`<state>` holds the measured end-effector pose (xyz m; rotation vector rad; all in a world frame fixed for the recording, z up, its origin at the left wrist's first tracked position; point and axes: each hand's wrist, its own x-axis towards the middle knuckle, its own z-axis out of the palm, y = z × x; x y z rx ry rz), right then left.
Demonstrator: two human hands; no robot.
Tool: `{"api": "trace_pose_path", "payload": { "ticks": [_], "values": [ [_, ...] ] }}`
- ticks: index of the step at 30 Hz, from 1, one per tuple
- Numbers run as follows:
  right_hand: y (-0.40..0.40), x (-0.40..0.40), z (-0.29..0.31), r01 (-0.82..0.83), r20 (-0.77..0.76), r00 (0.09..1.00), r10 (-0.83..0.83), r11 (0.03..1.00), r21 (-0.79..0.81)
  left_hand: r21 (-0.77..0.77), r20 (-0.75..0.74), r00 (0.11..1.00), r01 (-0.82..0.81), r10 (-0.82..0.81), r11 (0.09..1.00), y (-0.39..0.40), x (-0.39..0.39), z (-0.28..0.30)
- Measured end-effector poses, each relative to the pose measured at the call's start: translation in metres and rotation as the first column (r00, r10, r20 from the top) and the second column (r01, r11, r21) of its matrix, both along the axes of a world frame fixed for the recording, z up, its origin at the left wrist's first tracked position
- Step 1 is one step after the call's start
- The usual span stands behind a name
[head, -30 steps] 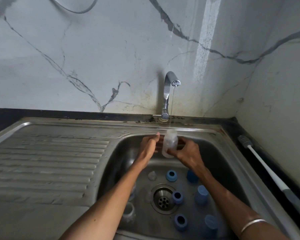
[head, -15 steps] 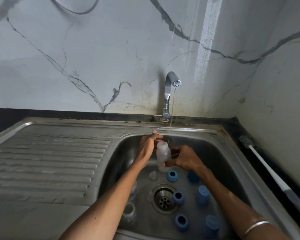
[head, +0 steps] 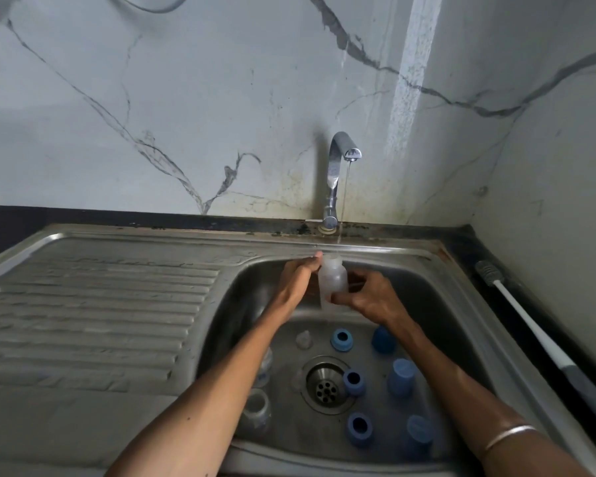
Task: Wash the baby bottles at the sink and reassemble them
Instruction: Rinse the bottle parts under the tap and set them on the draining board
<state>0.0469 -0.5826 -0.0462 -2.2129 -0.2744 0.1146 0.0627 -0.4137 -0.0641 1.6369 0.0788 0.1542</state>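
Observation:
A clear baby bottle [head: 331,282] stands upright under a thin stream of water from the tap [head: 338,173], over the steel sink [head: 461,304]. My right hand [head: 369,297] grips its lower part. My left hand [head: 298,278] lies flat against the bottle's left side with fingers straight. On the sink floor lie several blue collars [head: 341,340] and blue caps [head: 401,375], a clear teat [head: 303,339], and two more clear bottles [head: 255,409] by the left wall, partly hidden by my left forearm.
A round drain [head: 326,385] sits in the middle of the sink floor. A ribbed draining board [head: 83,311] stretches to the left. A long white-handled bottle brush [head: 530,321] lies on the dark counter at the right. Marble walls close in behind and to the right.
The bottle dropped lower and tilted half a second ago, then came back up upright under the water stream. Both hands stayed on it.

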Motion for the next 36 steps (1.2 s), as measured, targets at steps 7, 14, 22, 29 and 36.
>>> {"api": "trace_pose_path", "payload": {
  "ticks": [7,14,22,29,36],
  "values": [
    [0.000,0.003,-0.002,0.018,-0.044,0.999,-0.018,1.000,0.001,0.133,0.051,0.995,0.080,-0.087,0.988,-0.001,-0.007,0.009],
    [-0.003,0.003,0.000,0.061,0.046,0.997,-0.064,0.995,0.080,0.230,0.034,0.997,0.053,-0.063,0.972,-0.001,-0.003,0.005],
    [-0.004,0.007,0.000,0.182,0.118,0.968,-0.223,0.941,0.286,0.167,-0.037,0.998,0.048,-0.042,0.985,0.001,-0.006,0.003],
    [-0.002,0.008,0.001,0.157,0.188,0.952,-0.240,0.916,0.369,0.426,0.012,0.990,0.121,-0.140,0.897,-0.005,-0.010,0.005],
    [-0.002,0.009,-0.004,0.075,0.193,0.970,-0.145,0.941,0.329,0.312,-0.010,0.974,0.219,-0.228,0.924,-0.008,-0.010,0.003]
  ]
}}
